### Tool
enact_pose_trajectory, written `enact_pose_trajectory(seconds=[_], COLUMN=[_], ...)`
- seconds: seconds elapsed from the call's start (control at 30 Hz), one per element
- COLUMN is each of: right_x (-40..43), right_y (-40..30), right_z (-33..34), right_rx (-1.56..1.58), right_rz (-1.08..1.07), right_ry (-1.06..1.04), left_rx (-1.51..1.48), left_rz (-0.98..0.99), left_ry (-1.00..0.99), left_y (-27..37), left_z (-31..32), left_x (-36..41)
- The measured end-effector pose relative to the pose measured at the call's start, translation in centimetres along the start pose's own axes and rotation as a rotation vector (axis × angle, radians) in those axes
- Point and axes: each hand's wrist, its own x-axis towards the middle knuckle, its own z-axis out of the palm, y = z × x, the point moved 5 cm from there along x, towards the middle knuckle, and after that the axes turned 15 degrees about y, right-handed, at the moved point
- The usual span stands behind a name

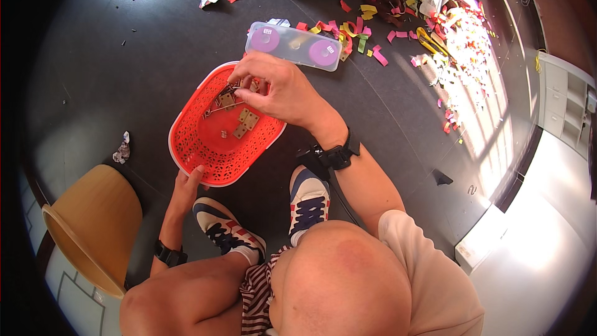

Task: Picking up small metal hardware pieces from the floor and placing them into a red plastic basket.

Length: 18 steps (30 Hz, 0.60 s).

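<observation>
My left hand grips the near rim of a red plastic basket with perforated walls and a white edge. Over the basket's far right side, my right hand pinches a small, thin metal piece between thumb and fingers; its exact kind is hard to make out. Several brass-coloured metal hinges lie on the basket floor, with screws or other small hardware around them. Just beyond the right hand rests a translucent plastic case with purple round shapes showing. The hand hides part of the basket's contents.
Colourful paper scraps spread over the dark floor at the upper right, with a yellow utility knife among them. A tan bin-like container tilts at the left. Crumpled paper lies near it. White shelving stands far right.
</observation>
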Motion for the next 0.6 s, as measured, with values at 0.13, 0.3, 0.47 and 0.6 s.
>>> enact_pose_trajectory(seconds=[0.13, 0.3, 0.47, 0.6], right_x=[0.06, 0.07, 0.11, 0.19], right_y=[-0.06, 0.08, 0.08, 0.10], right_z=[-0.04, -0.08, -0.08, -0.14], right_rx=[0.003, -0.002, 0.000, 0.013], right_rz=[0.009, 0.005, 0.012, 0.026], right_ry=[0.011, 0.019, 0.020, 0.024], left_rx=[0.001, -0.001, 0.012, 0.015], left_rz=[0.002, 0.008, 0.005, 0.008], left_ry=[0.004, -0.007, -0.010, -0.015], left_y=[-0.20, -0.30, -0.23, -0.13], left_z=[-0.10, -0.08, -0.05, -0.11], left_x=[0.11, 0.21, 0.19, 0.12])
